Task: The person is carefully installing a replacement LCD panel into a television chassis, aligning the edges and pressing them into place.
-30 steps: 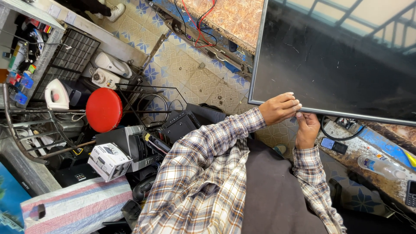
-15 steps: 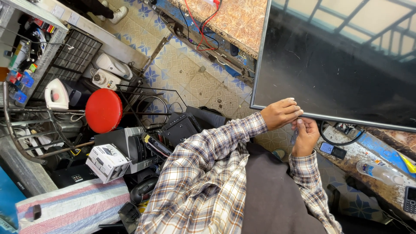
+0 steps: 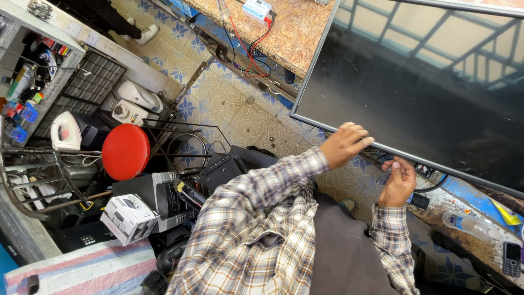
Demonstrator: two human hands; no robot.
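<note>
A large flat screen (image 3: 426,93) with a dark, reflective panel lies tilted across the upper right. My left hand (image 3: 344,143), in a plaid sleeve, rests on the screen's lower edge with its fingers curled over the thin frame. My right hand (image 3: 398,180) is just below that edge, a little to the right, with fingertips pinched on a small thin piece (image 3: 383,176) that is hard to make out. A dark cable (image 3: 431,188) runs under the screen beside this hand.
A red round stool (image 3: 125,151), a white iron (image 3: 65,131), a small white box (image 3: 130,217) and black electronic units (image 3: 218,169) crowd the tiled floor at left. A workbench (image 3: 284,33) with red wires stands behind. A plastic bottle (image 3: 464,223) and phone (image 3: 511,259) lie at right.
My right hand has come away from my left hand and dropped slightly below the screen's edge. My left hand stays on the edge.
</note>
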